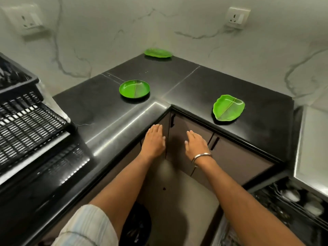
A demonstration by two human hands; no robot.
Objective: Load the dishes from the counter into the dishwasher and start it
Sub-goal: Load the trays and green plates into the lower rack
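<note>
Both hands are holding nothing. The left hand [154, 140] is hovering palm down at centre frame, fingers straight and together, its fingertips near the rounded inner corner of the black counter [110, 121]; contact with the edge cannot be confirmed. The right hand [196, 143], just beside it to the right and wearing a metal bangle [202, 156] at the wrist, is likewise lying flat with fingers extended, poised in front of the brown cabinet doors [184, 132] below the counter.

The dishes are sitting untouched on the counter. A round green plate [134, 88] is resting left of centre, above the left hand. A leaf-shaped green plate [228, 107] is resting right of centre, near the front edge. A third green plate [158, 52] is lying in the far corner against the marble wall, at upper centre.

A black slatted rack [26, 110] is occupying the left edge of the frame. At the lower right, a dark rack [292, 197] holding pale, blurred items is showing; this is judged to be the open dishwasher, though that is uncertain.

Assessment: loading is not yet begun. Risks from here:
- The leaf-shaped plate is lying close to the counter edge; a careless sweep could be knocking it to the floor.
- The far plate is requiring a long reach over the counter; a poor fingertip hold on its smooth rim could be letting it slip.
- Turning toward the lower-right rack with plates in hand is inviting a collision with the counter's end.
</note>
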